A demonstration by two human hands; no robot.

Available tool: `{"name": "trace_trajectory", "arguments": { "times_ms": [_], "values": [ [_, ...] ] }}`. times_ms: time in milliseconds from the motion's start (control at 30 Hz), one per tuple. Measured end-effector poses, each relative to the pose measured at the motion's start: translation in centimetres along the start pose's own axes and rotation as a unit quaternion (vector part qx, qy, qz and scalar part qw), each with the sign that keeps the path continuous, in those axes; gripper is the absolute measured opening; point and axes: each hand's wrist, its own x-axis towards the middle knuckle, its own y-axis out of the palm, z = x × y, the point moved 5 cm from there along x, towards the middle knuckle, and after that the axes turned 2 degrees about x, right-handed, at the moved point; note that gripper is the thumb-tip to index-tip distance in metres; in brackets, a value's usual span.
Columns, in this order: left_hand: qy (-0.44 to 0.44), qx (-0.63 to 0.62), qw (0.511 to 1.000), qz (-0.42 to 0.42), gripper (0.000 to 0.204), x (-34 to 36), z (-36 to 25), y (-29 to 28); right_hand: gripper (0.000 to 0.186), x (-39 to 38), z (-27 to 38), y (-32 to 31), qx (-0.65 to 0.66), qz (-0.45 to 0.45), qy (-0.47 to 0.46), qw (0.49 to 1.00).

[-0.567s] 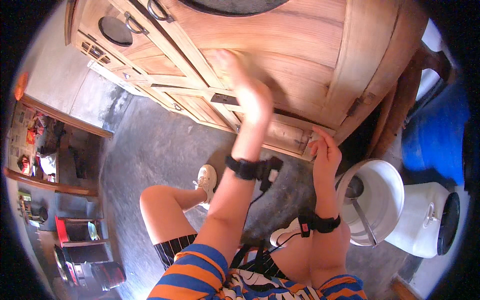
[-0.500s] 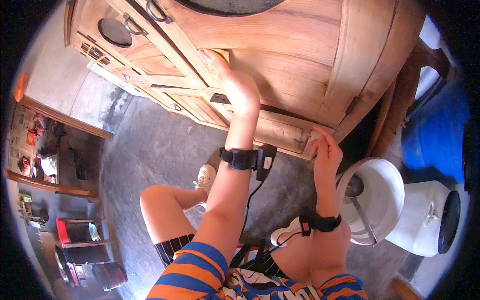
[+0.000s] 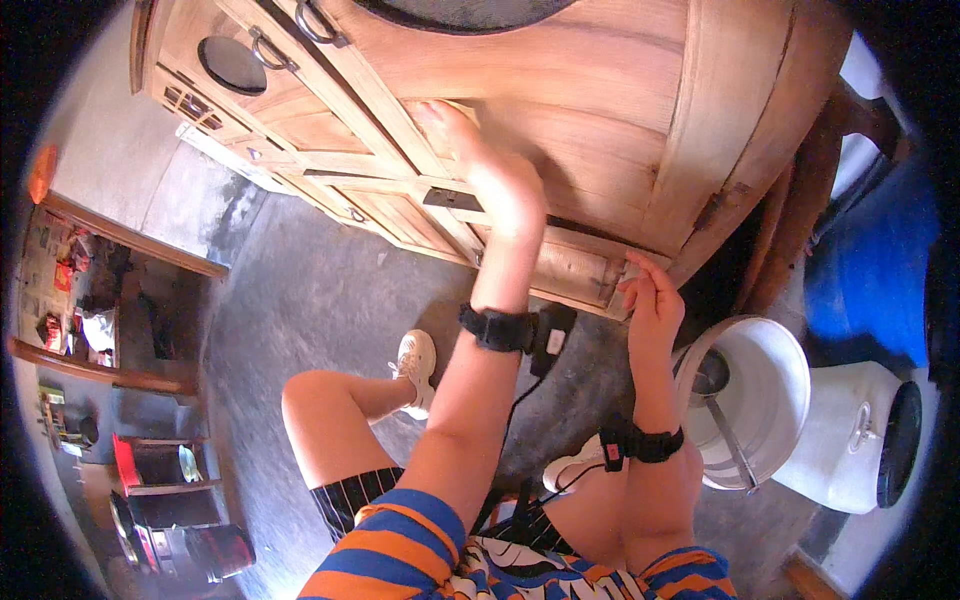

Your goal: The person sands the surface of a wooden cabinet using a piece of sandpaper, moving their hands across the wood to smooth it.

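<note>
A yellowish pad (image 3: 467,111) is held beneath the left grip (image 3: 497,178), a bare hand laid over it, against the door panel (image 3: 600,130) of a wooden cabinet (image 3: 745,90). The right grip (image 3: 654,302), bare, fingers loosely bent, is placed at the cabinet's lower edge; contact there cannot be confirmed. A black wristband (image 3: 497,328) is worn on each arm. At right, a long-handled ladle (image 3: 731,440) is contained in a white bucket (image 3: 775,395); a black-lidded white canister (image 3: 840,440) is seen just beside it, a blue drum (image 3: 870,285) beyond.
</note>
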Motion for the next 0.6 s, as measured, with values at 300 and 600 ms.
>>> {"name": "trace_trajectory", "arguments": {
  "times_ms": [300, 600],
  "values": [
    [-0.03, -0.086, 0.994, 0.065, 0.06, -3.8, -2.0, 2.4, 0.026, 0.0, -0.7, -0.2, 0.01, 0.005, 0.021, 1.0],
    [0.081, 0.076, 0.99, 0.092, 0.069, -6.0, -3.8, 3.7, 0.025, 0.1, -0.1, -0.1, 0.009, 0.01, 0.018, 1.0]
  ]
}}
